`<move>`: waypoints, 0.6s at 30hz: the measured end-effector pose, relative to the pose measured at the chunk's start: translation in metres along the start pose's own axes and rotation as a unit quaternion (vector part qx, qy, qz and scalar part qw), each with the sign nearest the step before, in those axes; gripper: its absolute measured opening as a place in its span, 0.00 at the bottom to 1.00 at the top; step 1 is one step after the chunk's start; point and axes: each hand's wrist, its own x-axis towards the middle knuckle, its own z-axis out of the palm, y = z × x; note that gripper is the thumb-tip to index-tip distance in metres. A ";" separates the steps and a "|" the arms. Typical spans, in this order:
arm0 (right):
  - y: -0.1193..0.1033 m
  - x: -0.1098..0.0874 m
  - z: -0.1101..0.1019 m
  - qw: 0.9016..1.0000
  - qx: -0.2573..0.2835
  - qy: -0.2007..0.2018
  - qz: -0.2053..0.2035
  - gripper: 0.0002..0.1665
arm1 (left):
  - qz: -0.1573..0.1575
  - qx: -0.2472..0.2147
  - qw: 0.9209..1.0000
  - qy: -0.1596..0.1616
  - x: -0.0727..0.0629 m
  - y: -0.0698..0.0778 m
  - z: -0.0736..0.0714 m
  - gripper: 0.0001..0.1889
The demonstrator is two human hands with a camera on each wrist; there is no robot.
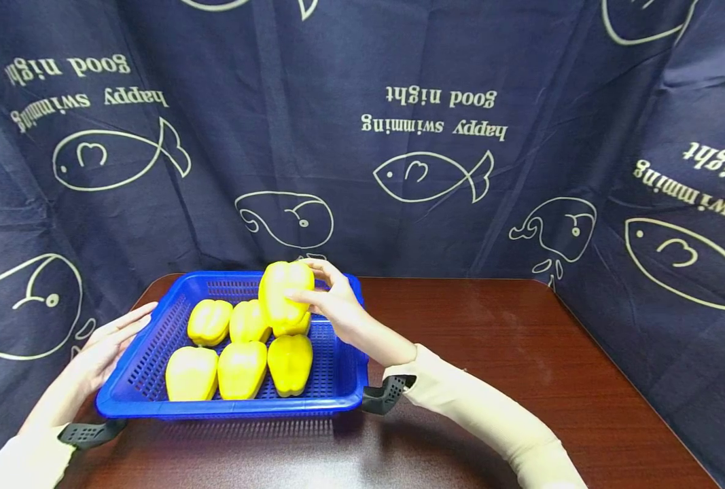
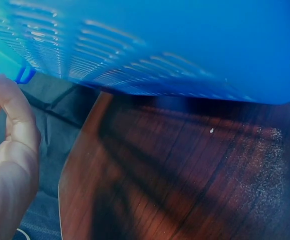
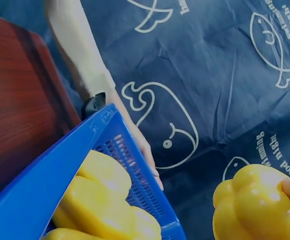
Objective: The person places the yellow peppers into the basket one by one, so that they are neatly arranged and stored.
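A blue plastic basket (image 1: 227,408) with slotted walls holds several yellow bell peppers (image 1: 242,370) in two rows, stems not visible. Above its back right part, my right hand (image 1: 331,299) grips one yellow bell pepper (image 1: 285,293) between thumb and fingers. That held pepper (image 3: 255,205) also shows in the right wrist view, with a fingertip on it. It partly hides another pepper (image 1: 301,324) behind it in the head view. My left hand (image 1: 102,350) lies along the outside of the basket's left wall, fingers extended. In the left wrist view, this hand (image 2: 12,150) is beside the basket wall.
The basket is on a dark red-brown wooden table (image 1: 460,353), whose surface extends to the right. A navy curtain (image 1: 350,102) with fish and whale drawings surrounds the back and sides. Dark straps (image 1: 386,396) are on both wrists, close to the basket's front corners.
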 end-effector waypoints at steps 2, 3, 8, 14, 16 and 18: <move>0.001 0.003 0.004 1.000 0.002 0.005 0.012 0.30 | -0.001 -0.001 1.000 0.000 0.000 0.000 0.000 0.24; 0.001 0.004 0.007 1.000 0.004 0.007 0.017 0.30 | -0.001 -0.003 1.000 -0.002 0.000 0.000 0.000 0.24; 0.001 0.012 0.019 0.999 -0.002 0.013 0.031 0.29 | 0.000 -0.017 1.000 -0.015 0.000 0.000 -0.001 0.25; 0.003 0.022 0.034 0.999 -0.003 0.017 0.039 0.27 | -0.005 -0.018 1.000 -0.008 0.000 0.001 -0.001 0.25; 0.004 0.025 0.038 0.999 -0.003 0.020 0.040 0.27 | -0.004 -0.022 1.000 -0.012 0.001 0.001 -0.001 0.25; 0.005 0.028 0.041 0.999 0.003 0.021 0.042 0.27 | -0.003 -0.023 1.000 -0.014 0.001 0.001 -0.001 0.25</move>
